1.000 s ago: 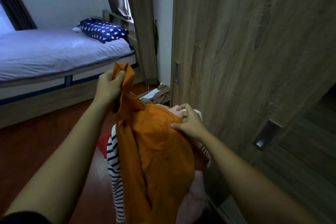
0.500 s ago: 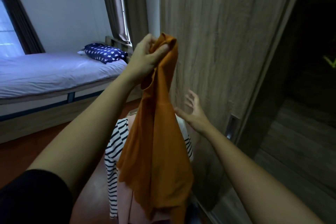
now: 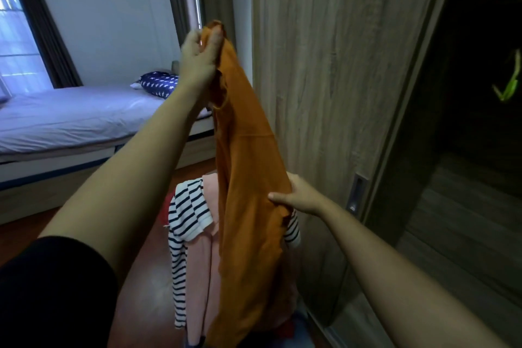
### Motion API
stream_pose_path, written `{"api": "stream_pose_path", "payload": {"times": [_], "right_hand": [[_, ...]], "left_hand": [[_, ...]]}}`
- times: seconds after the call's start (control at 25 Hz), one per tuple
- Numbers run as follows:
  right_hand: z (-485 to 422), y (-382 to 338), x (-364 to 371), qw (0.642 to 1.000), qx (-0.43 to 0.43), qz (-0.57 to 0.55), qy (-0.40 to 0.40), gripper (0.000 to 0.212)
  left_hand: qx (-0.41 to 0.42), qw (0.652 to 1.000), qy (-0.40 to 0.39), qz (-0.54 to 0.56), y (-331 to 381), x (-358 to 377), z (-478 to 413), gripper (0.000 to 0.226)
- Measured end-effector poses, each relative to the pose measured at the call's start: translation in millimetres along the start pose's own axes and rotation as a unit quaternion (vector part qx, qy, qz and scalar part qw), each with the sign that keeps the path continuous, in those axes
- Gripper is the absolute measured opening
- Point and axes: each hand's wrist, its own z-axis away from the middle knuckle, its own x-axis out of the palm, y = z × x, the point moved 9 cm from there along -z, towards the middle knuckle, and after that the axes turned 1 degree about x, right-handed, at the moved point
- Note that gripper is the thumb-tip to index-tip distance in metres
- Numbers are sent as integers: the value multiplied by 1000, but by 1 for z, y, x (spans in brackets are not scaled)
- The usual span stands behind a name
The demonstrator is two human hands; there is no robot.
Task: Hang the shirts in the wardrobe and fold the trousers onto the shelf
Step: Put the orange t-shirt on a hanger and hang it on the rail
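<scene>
Left arm reaches up and forward, and the left hand [image 3: 199, 58] pinches the top of the orange shirt [image 3: 248, 167]. The right hand [image 3: 300, 196] is lower, gripping the shirt's side, thumb across the front.

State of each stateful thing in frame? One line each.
orange shirt, held up, hanging limp, no hanger in it.
left hand, pinches the shirt's top.
right hand, grips the shirt's side edge.
striped shirt, draped below, not yet hung.
wardrobe door, slid open, interior dark.
</scene>
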Motion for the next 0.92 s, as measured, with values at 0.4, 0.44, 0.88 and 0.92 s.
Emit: {"api": "stream_pose_path", "payload": {"times": [0.4,0.44,0.88,0.92], "right_hand": [[1,-47,-97,985,-63,77,144,19],[-5,-63,-92,982,-92,112,122,20],[48,-1,-114,972,96,215,14,36],[57,13,-124,969,99,223,31,28]], "left_hand": [[-79,878,117,-457,-79,-82,21,47],[-39,900,34,-433,-79,-48,26,51],[-100,952,-289,-3,-86,88,79,18],[-90,959,-269,-12,-89,80,73,20]]}}
